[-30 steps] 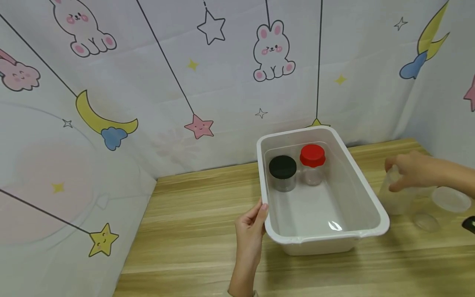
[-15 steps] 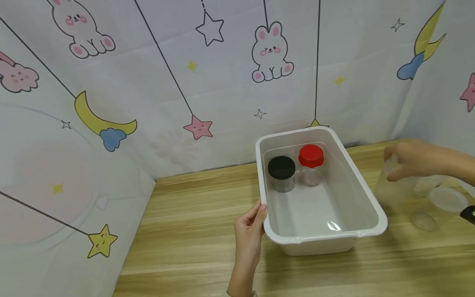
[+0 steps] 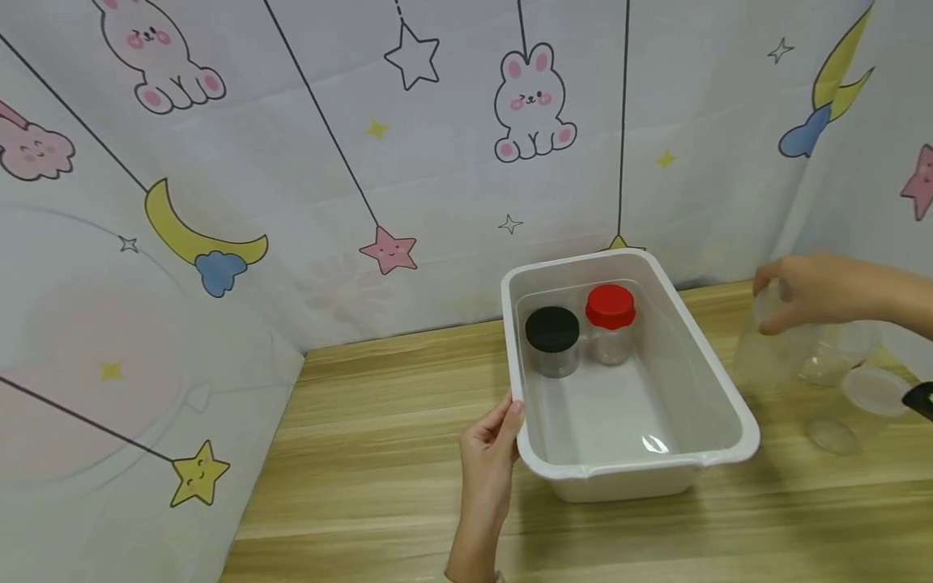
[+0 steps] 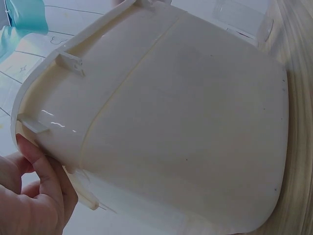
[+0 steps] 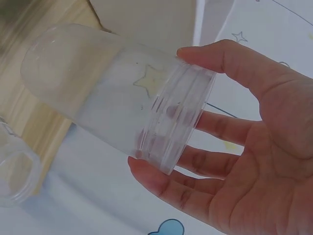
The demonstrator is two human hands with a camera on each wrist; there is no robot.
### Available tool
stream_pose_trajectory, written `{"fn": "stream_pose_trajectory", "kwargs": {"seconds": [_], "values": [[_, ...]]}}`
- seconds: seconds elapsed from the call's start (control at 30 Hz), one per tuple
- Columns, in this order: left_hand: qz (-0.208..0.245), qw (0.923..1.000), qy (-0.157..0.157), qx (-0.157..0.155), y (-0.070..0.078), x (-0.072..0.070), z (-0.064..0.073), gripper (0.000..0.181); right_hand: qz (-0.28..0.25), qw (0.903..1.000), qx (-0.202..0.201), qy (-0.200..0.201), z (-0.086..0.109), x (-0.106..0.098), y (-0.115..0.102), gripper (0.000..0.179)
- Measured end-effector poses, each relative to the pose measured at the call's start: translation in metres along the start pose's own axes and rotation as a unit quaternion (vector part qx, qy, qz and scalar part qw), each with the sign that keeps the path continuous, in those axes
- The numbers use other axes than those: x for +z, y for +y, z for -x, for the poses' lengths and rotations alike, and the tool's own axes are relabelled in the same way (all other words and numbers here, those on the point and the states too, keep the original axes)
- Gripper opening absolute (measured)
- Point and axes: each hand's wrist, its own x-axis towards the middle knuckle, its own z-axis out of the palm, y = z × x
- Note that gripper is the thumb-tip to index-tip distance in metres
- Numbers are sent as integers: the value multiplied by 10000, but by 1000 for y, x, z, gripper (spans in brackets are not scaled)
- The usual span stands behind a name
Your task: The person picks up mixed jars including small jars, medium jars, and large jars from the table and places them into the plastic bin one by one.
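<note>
Jar of clear plastic [image 5: 107,93] sits between the thumb and curled fingers of the right hand [image 3: 816,291], whose grip is clasped about its ridged rim end. This jar is to the right of the white tub [image 3: 612,413], over the back right part of the tabletop [image 3: 379,445], rim end up and base down; it looks blurred in the head view, and I cannot tell whether its base touches the wood.

The left hand [image 3: 488,453] has the tub's left rim in its grip, toward the front left corner, with the thumb on top and the fingers curled beneath the lip. The tub stands near the tabletop's back edge.

Two jars stand upright inside the tub: a black-lidded jar [image 3: 552,340] near the back left corner, close to the left wall, and a red-lidded jar [image 3: 611,316] just beside it, near the back wall.

Toward the tabletop's right edge stands a clear container with a pale round top [image 3: 875,392]. Another clear container [image 3: 831,360] is just behind it, partly see-through and hard to make out, and a dark object [image 3: 920,399] is cut off by the frame.

Behind the tabletop's back edge hangs white cloth [image 3: 452,178] printed with rabbits, stars and moons.
</note>
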Motion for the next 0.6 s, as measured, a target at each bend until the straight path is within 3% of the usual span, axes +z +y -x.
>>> {"fn": "stream_pose_trajectory", "kwargs": {"seconds": [0.6], "values": [[-24, 10000, 13, 4, 0, 0, 0, 35, 308, 9989, 299, 188, -9, -38, -9, 42]]}}
